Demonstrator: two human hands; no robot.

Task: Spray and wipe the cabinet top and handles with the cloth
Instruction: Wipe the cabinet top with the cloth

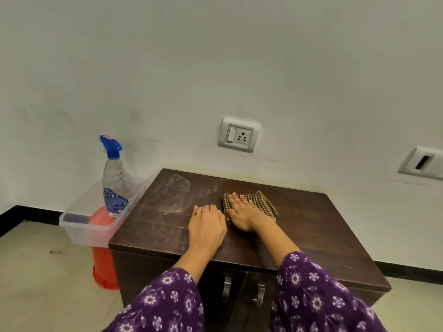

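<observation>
A dark brown cabinet top (311, 226) shows a pale wet or dusty smear (176, 195) on its left half. A brown checked cloth (260, 200) lies near the middle, and my right hand (242, 212) presses flat on it with fingers spread. My left hand (207, 224) rests beside it on the bare wood, fingers curled down, holding nothing. Two metal handles (226, 287) hang on the doors below the front edge. A clear spray bottle (112, 178) with a blue trigger head stands upright in a box to the left.
The clear plastic box (79, 221) sits on an upturned red bucket (103, 262) against the cabinet's left side. A white wall socket (238, 135) is above the cabinet, another plate (423, 162) at the right. Light floor lies on the left.
</observation>
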